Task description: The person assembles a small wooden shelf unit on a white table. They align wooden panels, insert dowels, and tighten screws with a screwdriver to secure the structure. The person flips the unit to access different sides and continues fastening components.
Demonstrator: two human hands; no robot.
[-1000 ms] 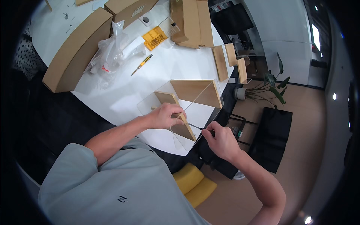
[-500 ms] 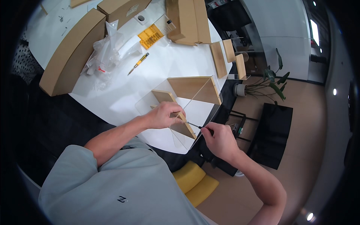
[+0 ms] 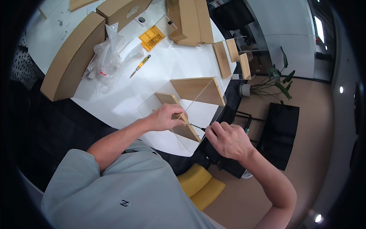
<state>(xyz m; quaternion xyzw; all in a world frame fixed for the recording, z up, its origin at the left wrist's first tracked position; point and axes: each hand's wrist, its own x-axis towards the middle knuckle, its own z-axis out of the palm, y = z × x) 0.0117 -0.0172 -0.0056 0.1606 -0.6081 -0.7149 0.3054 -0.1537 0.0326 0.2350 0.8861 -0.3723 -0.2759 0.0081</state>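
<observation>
A shelf unit of pale wooden boards (image 3: 198,88) and clear plastic panels stands at the table's front edge. My left hand (image 3: 167,116) has its fingers and thumb closed round a narrow wooden board (image 3: 188,132) of the unit. From the right, my right hand (image 3: 230,141) grips the dark handle of a screwdriver (image 3: 197,127). Its thin shaft points left, with the tip at the board's edge beside my left fingertips. Any screw at the tip is too small to make out. Most of the handle is hidden in my right fist.
A yellow-handled screwdriver (image 3: 140,66) lies on the white table (image 3: 114,108). Behind it are plastic bags (image 3: 108,57), an orange packet (image 3: 151,37) and cardboard boxes (image 3: 72,57). More wooden pieces (image 3: 222,60) stand at the right table edge. A yellow chair (image 3: 196,183) is below.
My right hand has rolled over on the screwdriver, its knuckles now turned further up. The tip stays at the same board edge. My left hand keeps its hold.
</observation>
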